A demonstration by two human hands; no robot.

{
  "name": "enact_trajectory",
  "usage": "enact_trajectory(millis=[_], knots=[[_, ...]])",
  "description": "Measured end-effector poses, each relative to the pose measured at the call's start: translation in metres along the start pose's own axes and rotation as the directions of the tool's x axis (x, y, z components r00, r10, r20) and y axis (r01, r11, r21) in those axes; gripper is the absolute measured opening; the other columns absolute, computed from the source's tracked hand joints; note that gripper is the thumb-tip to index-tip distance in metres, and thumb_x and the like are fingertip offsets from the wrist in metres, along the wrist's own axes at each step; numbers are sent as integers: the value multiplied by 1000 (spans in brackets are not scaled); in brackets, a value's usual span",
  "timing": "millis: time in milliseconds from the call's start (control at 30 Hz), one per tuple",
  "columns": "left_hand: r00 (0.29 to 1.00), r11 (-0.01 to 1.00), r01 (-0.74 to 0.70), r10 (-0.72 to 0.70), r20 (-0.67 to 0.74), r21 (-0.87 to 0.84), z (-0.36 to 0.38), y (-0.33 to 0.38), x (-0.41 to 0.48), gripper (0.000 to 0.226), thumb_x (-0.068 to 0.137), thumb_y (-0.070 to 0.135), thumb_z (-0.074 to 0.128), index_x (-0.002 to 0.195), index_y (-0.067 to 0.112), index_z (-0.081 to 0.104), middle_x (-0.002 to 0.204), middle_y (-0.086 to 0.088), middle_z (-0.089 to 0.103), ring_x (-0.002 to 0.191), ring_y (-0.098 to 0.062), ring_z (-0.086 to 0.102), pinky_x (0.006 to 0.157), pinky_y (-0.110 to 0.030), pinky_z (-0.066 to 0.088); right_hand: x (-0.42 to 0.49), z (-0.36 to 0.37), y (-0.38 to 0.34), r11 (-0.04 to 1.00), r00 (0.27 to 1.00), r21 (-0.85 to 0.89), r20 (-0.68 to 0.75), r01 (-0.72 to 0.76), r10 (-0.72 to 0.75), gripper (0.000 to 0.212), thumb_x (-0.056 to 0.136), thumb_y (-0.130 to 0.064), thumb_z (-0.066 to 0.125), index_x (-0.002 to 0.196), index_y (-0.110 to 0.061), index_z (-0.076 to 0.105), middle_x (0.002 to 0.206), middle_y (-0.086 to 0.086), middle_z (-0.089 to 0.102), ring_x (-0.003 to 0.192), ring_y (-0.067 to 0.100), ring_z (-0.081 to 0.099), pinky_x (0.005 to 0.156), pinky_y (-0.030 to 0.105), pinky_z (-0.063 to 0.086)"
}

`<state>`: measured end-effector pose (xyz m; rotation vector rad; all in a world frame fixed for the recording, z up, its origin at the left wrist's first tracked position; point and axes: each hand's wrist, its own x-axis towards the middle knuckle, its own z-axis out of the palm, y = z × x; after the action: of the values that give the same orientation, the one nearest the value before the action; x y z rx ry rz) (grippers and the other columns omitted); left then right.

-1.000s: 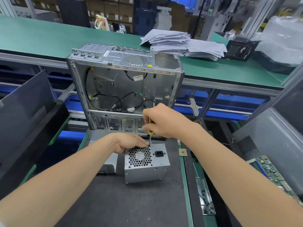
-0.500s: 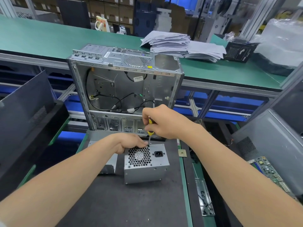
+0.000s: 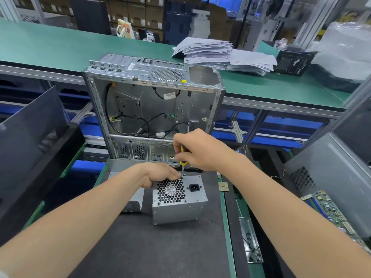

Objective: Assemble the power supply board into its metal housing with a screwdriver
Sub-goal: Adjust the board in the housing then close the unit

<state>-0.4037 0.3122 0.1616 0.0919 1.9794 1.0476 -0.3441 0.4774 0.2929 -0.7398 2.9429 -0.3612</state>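
Same screw, hardly any movement

In the last second almost nothing has shifted: the right hand (image 3: 202, 151) still pinches the yellow screwdriver (image 3: 182, 155), tip down on the top edge of the power supply housing (image 3: 180, 205), which stands on the dark worktop (image 3: 140, 247). The left hand (image 3: 160, 173) curls over that edge (steadying it, probably), so the screw is likely mid-turn.

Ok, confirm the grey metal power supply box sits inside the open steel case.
No, the box stands on the black mat before the case.

Head view, high, facing forward-down, close over hands (image 3: 180, 167).
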Motion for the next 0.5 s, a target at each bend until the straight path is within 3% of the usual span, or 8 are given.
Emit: enact_trajectory(millis=[133, 200, 300, 367, 433, 500], knots=[[1000, 1000, 2, -2, -6, 1, 2, 0, -3, 15, 102, 21, 62, 99, 35, 66, 158, 2, 44, 151, -22, 26, 110, -43, 31, 2, 19, -1, 971, 955, -31, -191, -238, 228, 43, 101, -55, 59, 92, -14, 52, 72, 1, 52, 72, 27, 57, 49, 30, 33], [1000, 1000, -3, 3, -18, -11, 1, 0, -3, 12, 101, 22, 64, 100, 34, 67, 158, 2, 43, 151, -22, 27, 106, -41, 33, 2, 24, -2, 974, 949, -51, -243, -220, 202, 45, 101, -60, 56, 91, -15, 52, 72, 1, 55, 71, 27, 58, 51, 32, 37], [1000, 1000, -6, 6, -8, 19, 1, 0, -5, 9, 102, 25, 63, 105, 33, 64, 161, 1, 38, 151, -22, 26, 111, -42, 32, 1, 12, -1, 998, 993, 17, -107, -53, 55, 14, 100, -39, 61, 104, -28, 55, 101, -7, 60, 89, 20, 60, 72, 38, 50], [1000, 1000, -1, 1, -11, 28, 2, 1, -6, 12, 103, 24, 61, 102, 35, 65, 158, 0, 41, 147, -21, 31, 95, -37, 42, -1, 2, 0, 988, 997, 150, 57, 38, -47, 21, 98, -15, 63, 109, -30, 55, 109, -10, 61, 97, 14, 61, 80, 30, 51], [1000, 1000, 1, 0, -23, 20, 3, 1, -6, 16, 103, 22, 61, 98, 36, 66, 155, 0, 45, 142, -20, 34, 80, -32, 39, -2, 2, 1, 979, 996, 200, 73, 32, -47, 23, 96, -10, 68, 104, -29, 58, 98, -12, 66, 89, 8, 63, 72, 23, 50], [1000, 1000, 0, 0, -27, 6, 3, 1, -6, 17, 103, 21, 61, 98, 36, 66, 155, 2, 44, 143, -19, 32, 81, -32, 38, -1, 8, 1, 986, 998, 166, -62, -11, 22, 19, 93, -23, 76, 96, -24, 58, 83, -11, 63, 76, 5, 59, 61, 24, 42]])
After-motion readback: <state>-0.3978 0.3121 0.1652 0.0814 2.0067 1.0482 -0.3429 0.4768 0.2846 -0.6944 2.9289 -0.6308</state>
